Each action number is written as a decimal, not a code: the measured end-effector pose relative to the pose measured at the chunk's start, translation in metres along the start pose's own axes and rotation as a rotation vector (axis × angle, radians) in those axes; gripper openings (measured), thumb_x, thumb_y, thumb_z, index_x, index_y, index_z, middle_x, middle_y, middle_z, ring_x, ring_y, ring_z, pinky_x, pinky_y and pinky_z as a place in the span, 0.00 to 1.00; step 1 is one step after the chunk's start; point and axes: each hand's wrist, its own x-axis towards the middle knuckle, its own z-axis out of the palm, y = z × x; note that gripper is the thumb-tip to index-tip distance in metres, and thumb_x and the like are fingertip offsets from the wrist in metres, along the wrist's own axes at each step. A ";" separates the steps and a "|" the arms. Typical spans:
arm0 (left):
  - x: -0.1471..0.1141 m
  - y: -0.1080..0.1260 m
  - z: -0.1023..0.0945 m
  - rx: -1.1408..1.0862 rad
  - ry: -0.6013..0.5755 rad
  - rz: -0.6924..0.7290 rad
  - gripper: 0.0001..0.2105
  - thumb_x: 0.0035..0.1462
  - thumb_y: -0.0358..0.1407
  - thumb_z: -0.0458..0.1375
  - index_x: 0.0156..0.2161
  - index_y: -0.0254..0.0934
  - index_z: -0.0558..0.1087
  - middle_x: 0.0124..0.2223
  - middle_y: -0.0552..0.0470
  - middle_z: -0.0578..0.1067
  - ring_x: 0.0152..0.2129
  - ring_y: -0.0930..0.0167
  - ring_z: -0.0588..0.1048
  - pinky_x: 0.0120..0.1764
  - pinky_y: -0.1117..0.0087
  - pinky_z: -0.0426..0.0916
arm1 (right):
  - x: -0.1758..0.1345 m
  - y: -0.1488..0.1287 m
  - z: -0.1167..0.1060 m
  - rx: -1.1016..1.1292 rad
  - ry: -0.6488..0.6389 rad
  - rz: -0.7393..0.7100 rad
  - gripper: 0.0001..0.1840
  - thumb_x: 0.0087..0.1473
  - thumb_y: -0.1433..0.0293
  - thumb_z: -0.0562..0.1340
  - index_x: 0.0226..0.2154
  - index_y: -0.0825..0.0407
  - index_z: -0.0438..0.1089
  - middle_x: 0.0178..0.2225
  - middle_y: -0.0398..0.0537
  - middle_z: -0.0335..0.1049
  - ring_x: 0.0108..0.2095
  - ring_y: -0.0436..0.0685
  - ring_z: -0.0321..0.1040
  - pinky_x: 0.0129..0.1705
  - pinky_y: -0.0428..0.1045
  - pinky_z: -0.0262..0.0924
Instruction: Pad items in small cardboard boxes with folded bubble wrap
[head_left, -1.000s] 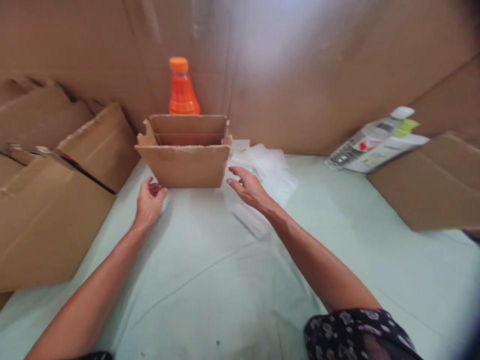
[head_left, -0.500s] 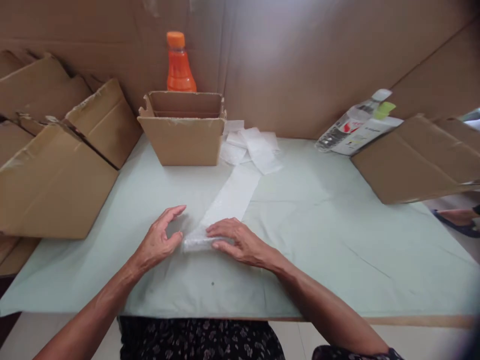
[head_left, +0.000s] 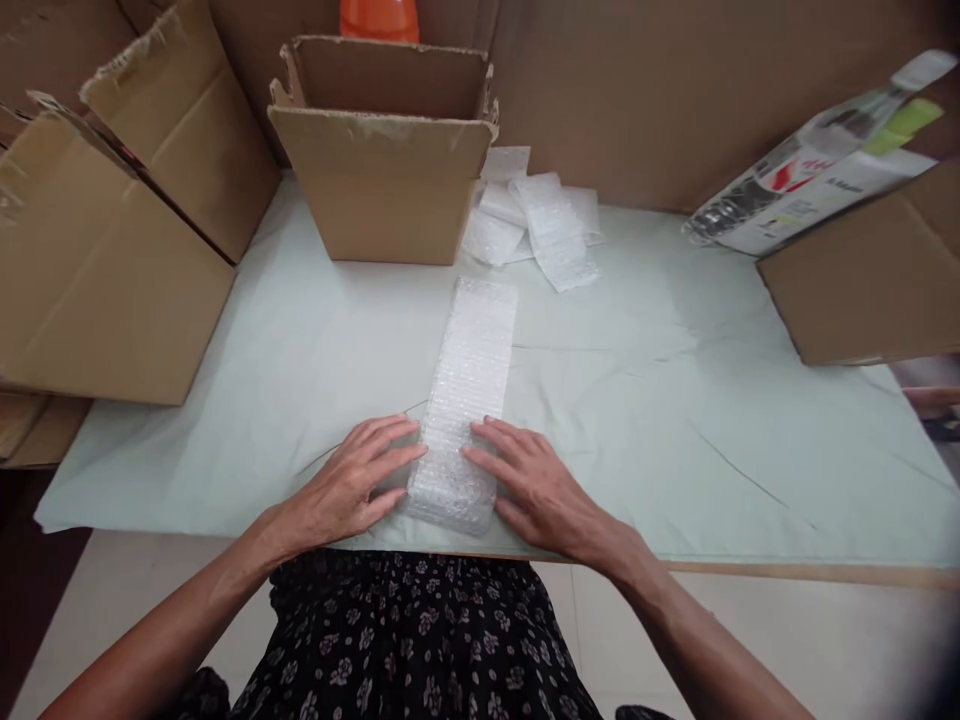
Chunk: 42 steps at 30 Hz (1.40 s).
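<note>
Bubble wrap [head_left: 474, 365] touches left hand [head_left: 352, 478] and right hand [head_left: 544, 490].

The table [head_left: 757, 573] carries a creased pale green cloth [head_left: 630, 450], with a brown edge exposed at the front. Directly on the cloth lie a flat bubble-wrap strip [head_left: 476, 350], reaching toward the front edge, and a loose bubble-wrap pile [head_left: 553, 232]. An open cardboard box [head_left: 390, 190] stands beside the pile; a tilted clear bottle [head_left: 780, 170] rests at rear right.
</note>
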 end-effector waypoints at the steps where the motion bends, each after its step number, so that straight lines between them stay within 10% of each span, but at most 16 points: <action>1: 0.004 0.001 0.000 -0.017 0.000 0.006 0.27 0.57 0.26 0.58 0.61 0.45 0.72 0.67 0.44 0.69 0.66 0.55 0.64 0.65 0.44 0.64 | 0.002 -0.004 0.004 0.002 0.021 -0.019 0.27 0.54 0.79 0.59 0.56 0.50 0.72 0.66 0.59 0.63 0.68 0.71 0.57 0.61 0.69 0.63; 8: 0.042 0.017 0.000 -0.268 0.135 -0.236 0.17 0.62 0.35 0.57 0.55 0.40 0.76 0.45 0.48 0.81 0.40 0.67 0.79 0.45 0.65 0.76 | 0.016 0.003 0.020 0.172 0.384 0.316 0.11 0.68 0.66 0.56 0.39 0.47 0.73 0.58 0.53 0.73 0.62 0.65 0.66 0.60 0.65 0.64; 14: 0.075 0.002 0.019 -0.127 0.212 -0.374 0.26 0.57 0.34 0.59 0.61 0.41 0.69 0.32 0.58 0.77 0.23 0.73 0.72 0.31 0.72 0.68 | 0.004 0.005 0.020 -0.078 0.553 0.388 0.24 0.65 0.63 0.60 0.62 0.44 0.62 0.61 0.58 0.69 0.62 0.70 0.65 0.59 0.70 0.61; 20: 0.076 0.000 0.021 0.109 0.283 -0.308 0.28 0.58 0.32 0.57 0.64 0.39 0.66 0.40 0.52 0.79 0.32 0.68 0.76 0.37 0.67 0.71 | 0.008 -0.004 0.020 -0.109 0.348 0.129 0.14 0.63 0.67 0.62 0.51 0.47 0.73 0.56 0.56 0.75 0.58 0.70 0.69 0.54 0.66 0.64; 24: 0.052 0.011 0.012 0.103 0.273 -0.081 0.23 0.62 0.30 0.54 0.62 0.40 0.69 0.54 0.44 0.77 0.52 0.61 0.75 0.53 0.58 0.71 | 0.014 -0.003 0.022 0.036 0.368 0.159 0.13 0.67 0.73 0.57 0.46 0.47 0.76 0.45 0.50 0.81 0.46 0.61 0.77 0.48 0.60 0.69; 32: 0.026 0.029 0.012 -0.065 0.212 -0.153 0.27 0.60 0.30 0.56 0.65 0.42 0.64 0.48 0.48 0.80 0.44 0.64 0.77 0.48 0.59 0.72 | 0.012 -0.013 0.016 0.431 0.322 0.370 0.12 0.65 0.69 0.59 0.46 0.47 0.77 0.41 0.47 0.81 0.42 0.58 0.78 0.46 0.53 0.73; 42: 0.048 0.011 0.037 0.357 0.357 -0.156 0.15 0.65 0.31 0.56 0.56 0.34 0.71 0.36 0.50 0.79 0.33 0.64 0.76 0.39 0.61 0.69 | 0.013 -0.026 0.009 -0.176 0.464 0.115 0.12 0.64 0.73 0.61 0.50 0.52 0.73 0.50 0.56 0.78 0.50 0.63 0.73 0.47 0.58 0.66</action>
